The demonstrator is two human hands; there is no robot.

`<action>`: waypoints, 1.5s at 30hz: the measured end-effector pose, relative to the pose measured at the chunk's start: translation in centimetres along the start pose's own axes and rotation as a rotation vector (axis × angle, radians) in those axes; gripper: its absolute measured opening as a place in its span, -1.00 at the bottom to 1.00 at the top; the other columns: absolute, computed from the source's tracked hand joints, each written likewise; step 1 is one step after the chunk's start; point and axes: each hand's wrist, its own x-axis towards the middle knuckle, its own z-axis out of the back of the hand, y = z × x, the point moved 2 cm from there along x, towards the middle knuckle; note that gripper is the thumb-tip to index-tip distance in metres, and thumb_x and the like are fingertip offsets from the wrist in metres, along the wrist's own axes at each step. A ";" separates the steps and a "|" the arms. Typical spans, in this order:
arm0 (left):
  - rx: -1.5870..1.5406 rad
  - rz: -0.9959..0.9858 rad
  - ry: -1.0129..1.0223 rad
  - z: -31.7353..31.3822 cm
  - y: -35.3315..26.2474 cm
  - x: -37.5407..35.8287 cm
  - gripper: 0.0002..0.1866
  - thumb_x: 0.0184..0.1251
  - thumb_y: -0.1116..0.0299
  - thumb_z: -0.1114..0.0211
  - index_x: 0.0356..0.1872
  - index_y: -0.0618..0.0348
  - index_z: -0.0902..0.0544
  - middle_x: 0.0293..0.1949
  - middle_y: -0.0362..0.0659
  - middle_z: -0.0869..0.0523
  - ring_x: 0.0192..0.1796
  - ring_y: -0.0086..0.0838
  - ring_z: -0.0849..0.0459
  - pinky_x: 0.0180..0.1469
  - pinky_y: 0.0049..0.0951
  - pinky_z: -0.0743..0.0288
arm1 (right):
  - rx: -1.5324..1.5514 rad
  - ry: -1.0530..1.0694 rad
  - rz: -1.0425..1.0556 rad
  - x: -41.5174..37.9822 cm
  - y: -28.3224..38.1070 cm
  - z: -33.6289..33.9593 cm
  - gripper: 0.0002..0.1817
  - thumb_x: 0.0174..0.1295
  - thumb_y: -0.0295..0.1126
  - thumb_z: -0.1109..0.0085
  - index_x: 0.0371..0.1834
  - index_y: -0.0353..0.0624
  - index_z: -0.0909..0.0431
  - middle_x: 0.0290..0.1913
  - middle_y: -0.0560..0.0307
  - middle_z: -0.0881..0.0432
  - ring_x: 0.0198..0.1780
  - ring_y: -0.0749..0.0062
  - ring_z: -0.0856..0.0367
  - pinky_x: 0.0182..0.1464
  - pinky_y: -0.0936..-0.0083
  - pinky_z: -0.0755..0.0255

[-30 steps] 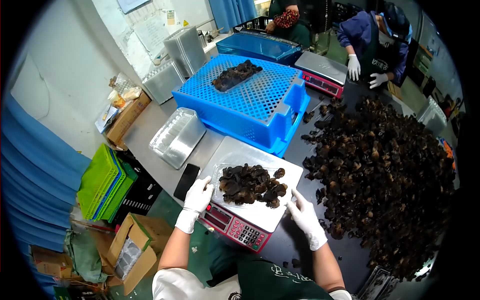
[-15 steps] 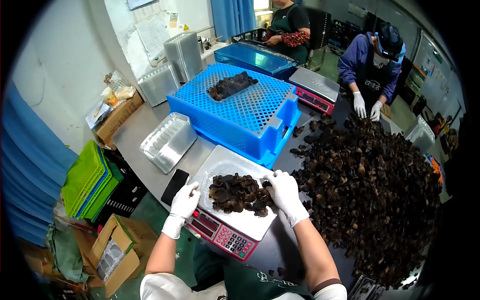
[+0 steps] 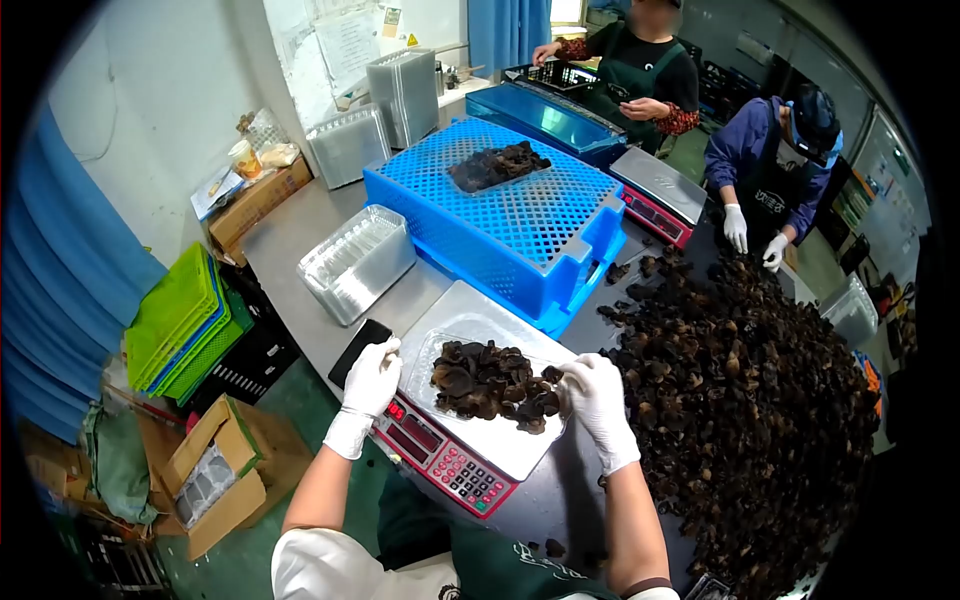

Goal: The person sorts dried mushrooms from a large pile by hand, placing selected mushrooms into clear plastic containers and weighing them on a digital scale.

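Note:
A clear plastic tray (image 3: 424, 385) heaped with wood ear mushrooms (image 3: 482, 380) rests on the metal pan of a red weighing scale (image 3: 440, 455), whose display shows lit red digits. My gloved left hand (image 3: 372, 385) is by the tray's left side, fingers curled together with nothing visible in them. Just behind that hand lies a black phone-like slab (image 3: 360, 345). On the tray's right side, my gloved right hand (image 3: 597, 400) pinches a small wood ear piece (image 3: 552, 374) between its fingertips.
A blue crate (image 3: 480, 225) bears another filled tray (image 3: 498, 168). Stacked empty trays (image 3: 358, 262) stand left of it. A large wood ear pile (image 3: 745, 400) covers the table's right side. One co-worker's gloved hands (image 3: 755, 238) reach its far edge; another person (image 3: 645, 75) stands behind.
My view has shifted slightly, moving the scene in frame. The right hand's fingers have drawn into a pinch at the tray's right side. The person behind has spread their hands apart.

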 end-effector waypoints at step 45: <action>-0.763 0.270 0.246 -7.3 -2.3 10.1 -0.71 0.41 0.47 -0.16 0.10 0.28 -0.54 -0.41 -0.20 -0.62 -0.57 -0.60 -0.56 -0.54 -0.56 -0.53 | 0.699 -0.071 -0.641 3.3 -4.7 -0.5 -0.61 0.36 -0.48 -0.03 0.25 -0.31 -0.46 -0.44 0.39 -0.49 -0.50 0.77 -0.37 -0.45 0.73 -0.27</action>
